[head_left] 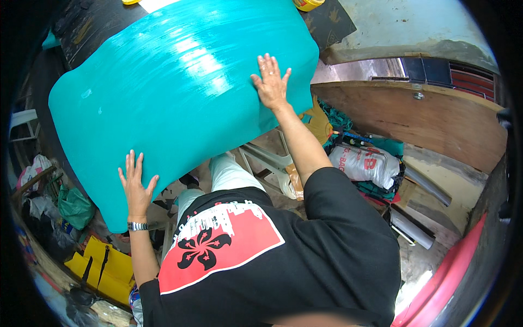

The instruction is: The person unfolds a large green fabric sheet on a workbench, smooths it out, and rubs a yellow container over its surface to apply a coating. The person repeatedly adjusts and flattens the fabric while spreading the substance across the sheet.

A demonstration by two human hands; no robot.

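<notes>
A large glossy teal sheet lies spread over a dark worktable and hangs over its near edge. My left hand, with a metal watch on the wrist, lies flat on the sheet's lower left corner, fingers apart. My right hand is pressed flat on the sheet's right side near its edge, fingers spread. Neither hand grips anything. My black shirt with a red and white print fills the lower middle of the view.
A yellow tape roll sits at the table's far edge. White plastic chair parts stand below the table. A white printed sack and teal material lie at the right beside a wooden panel. Yellow bags and clutter lie lower left.
</notes>
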